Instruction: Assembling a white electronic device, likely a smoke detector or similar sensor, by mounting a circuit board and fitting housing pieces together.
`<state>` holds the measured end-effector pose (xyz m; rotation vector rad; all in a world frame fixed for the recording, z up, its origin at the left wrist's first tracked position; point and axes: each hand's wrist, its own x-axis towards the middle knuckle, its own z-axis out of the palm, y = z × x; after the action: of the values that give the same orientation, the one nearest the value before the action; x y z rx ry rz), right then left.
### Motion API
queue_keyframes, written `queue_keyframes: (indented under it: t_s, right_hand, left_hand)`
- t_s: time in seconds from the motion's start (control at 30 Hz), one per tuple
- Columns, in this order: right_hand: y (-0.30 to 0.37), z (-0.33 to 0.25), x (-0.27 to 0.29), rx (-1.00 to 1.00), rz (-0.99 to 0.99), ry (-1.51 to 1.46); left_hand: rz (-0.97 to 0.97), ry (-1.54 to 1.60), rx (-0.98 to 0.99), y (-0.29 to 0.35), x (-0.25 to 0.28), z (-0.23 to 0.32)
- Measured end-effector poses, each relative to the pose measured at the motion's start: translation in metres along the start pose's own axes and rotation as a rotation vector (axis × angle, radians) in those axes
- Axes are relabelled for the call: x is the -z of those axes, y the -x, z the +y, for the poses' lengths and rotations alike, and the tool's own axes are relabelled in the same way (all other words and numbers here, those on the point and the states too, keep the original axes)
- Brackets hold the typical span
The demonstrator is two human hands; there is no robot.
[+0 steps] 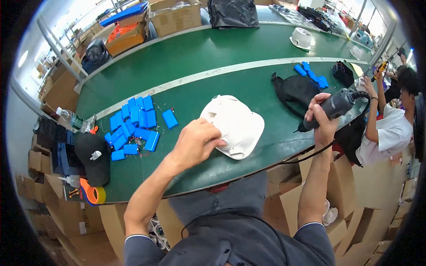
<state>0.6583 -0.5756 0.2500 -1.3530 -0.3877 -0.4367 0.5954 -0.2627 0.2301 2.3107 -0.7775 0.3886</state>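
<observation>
A white plastic housing [242, 126], domed with a flat rim, lies on the green work surface in front of me. My left hand [197, 141] grips its left side with bent fingers, thumb lying over the white plastic; the fingertips are partly hidden. To the right, my right hand [323, 116] is closed around a black electric screwdriver [337, 104]. Its tip points left, apart from the housing, and a cable runs from its back end. Left of the housing lies a loose group of blue battery packs [133, 120], with one pack [170, 119] set apart, nearest my left hand.
A black cap [92, 158] and orange and yellow tape rolls [94, 194] lie at the left end, near a clear bottle [71, 119]. Beyond the screwdriver are a black bag [296, 94] and more blue packs [312, 75]. Another white housing [301, 39] stands far back. A co-worker [390, 124] works at right.
</observation>
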Motion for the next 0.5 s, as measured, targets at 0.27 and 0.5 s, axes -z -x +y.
queue_keyframes:
  t_s: [0.27,0.5]
  right_hand:
    - [-0.005,0.003,-0.005,-0.021,-0.023,-0.022]
    - [-0.006,0.009,-0.005,-0.038,-0.042,-0.022]
  left_hand:
    - [0.139,-0.291,-0.070,0.018,-0.006,-0.003]
    - [0.220,-0.380,-0.106,0.026,-0.005,-0.003]
